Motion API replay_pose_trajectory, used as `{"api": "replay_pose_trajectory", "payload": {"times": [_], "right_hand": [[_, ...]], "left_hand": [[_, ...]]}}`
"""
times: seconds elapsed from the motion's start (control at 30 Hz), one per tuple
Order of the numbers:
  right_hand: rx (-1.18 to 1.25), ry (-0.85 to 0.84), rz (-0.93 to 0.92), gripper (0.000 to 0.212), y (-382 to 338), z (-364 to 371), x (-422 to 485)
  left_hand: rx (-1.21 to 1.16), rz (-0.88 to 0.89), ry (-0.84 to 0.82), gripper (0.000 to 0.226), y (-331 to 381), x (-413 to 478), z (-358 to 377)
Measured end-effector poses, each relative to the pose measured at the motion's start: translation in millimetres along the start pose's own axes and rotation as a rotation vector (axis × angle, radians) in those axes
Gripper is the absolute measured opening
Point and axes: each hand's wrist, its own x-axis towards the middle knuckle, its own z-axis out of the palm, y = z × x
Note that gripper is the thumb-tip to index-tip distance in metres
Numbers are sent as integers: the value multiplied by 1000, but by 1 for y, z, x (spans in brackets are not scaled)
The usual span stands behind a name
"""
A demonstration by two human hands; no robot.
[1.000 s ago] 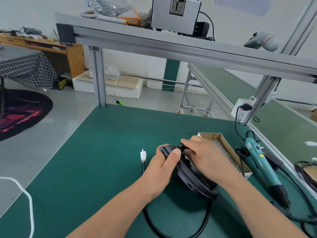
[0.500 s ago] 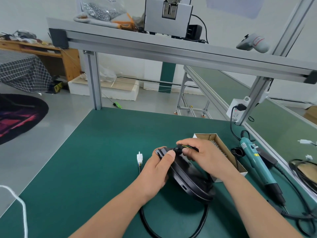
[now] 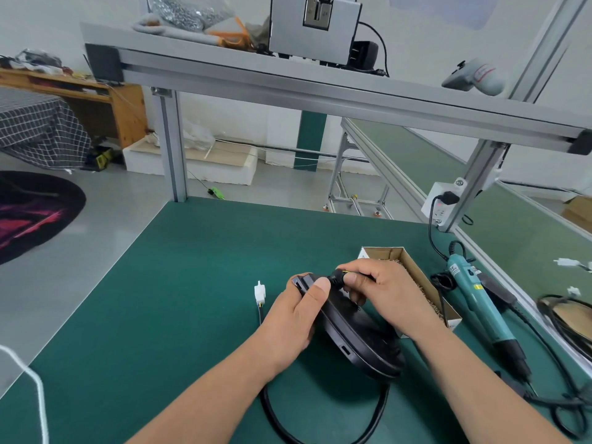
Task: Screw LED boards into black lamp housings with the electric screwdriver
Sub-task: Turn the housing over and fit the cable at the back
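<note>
Green matting (image 3: 192,299) covers the work table, with a grey floor (image 3: 80,251) and a silver metal frame (image 3: 288,88) behind it. On the mat, tilted up, sits the black lamp housing (image 3: 362,341), right between both hands. The left hand (image 3: 294,318) grips its left side, thumb pressed on the top corner. The right hand (image 3: 384,293) pinches a small black knob (image 3: 336,278) at the housing's top end. Its inside face is turned away and cannot be seen. A black cord (image 3: 266,403) loops out below and is cut off. The electric screwdriver (image 3: 480,310) lies well to the right, beside a cardboard box (image 3: 381,251) of screws.
</note>
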Motion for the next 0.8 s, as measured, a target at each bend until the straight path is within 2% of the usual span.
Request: {"api": "replay_pose_trajectory", "payload": {"times": [0.27,0.4,0.53,0.67,0.8], "right_hand": [[38,5,27,25,-3,2,3],[27,-18,21,9,-1,3,4],[53,-50,21,25,2,3,4],[-57,-42,22,14,4,3,8],[-162,-48,3,22,1,4,9]], "left_hand": [[30,15,-17,43,6,-4,2],[51,2,-8,40,7,-4,2],[49,9,-6,41,5,-5,0],[54,13,-12,41,5,-6,0],[73,19,-17,39,5,-6,-2]]}}
